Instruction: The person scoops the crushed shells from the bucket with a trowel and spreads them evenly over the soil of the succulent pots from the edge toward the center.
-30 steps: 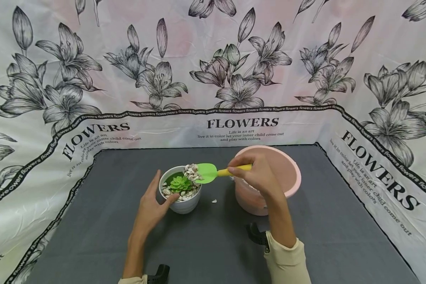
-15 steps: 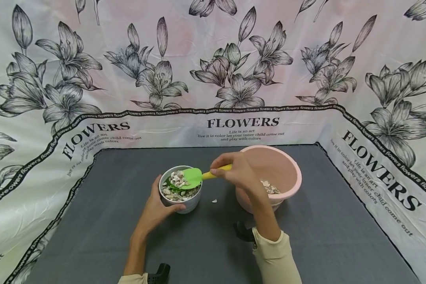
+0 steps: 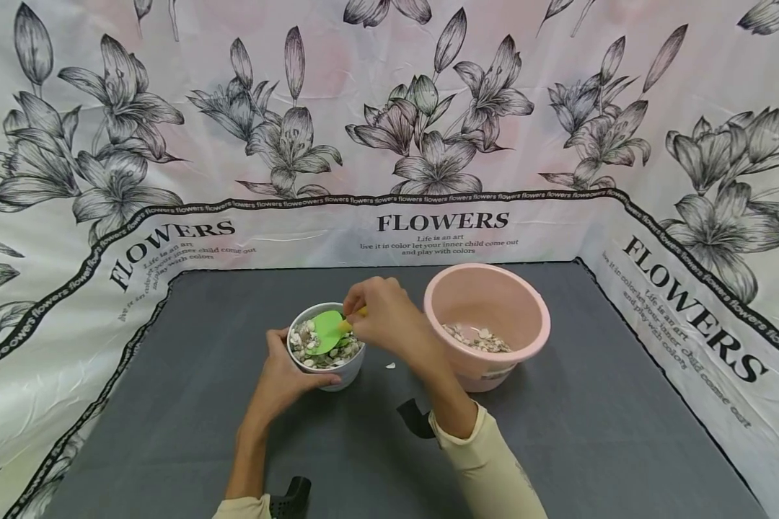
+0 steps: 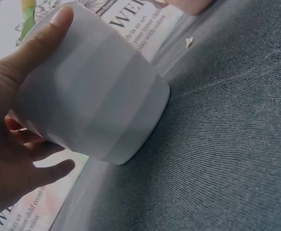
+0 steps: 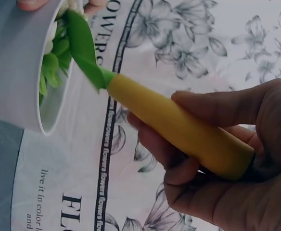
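Brimming white pot [image 3: 327, 364] (shells, succulent)

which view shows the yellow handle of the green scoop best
Right wrist: the yellow plastic handle fills the frame, gripped by the right hand. Head view shows only a sliver beside the fingers. Left wrist view shows no handle.

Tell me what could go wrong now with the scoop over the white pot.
1. The pot looks heaped with pebbles to the rim, so the scoop may push some over; one chip already lies on the cloth.
2. The scoop's blade sits over the plant and might press it down.
3. The left hand holds only one side, so a hard push by the right hand could tip the pot.
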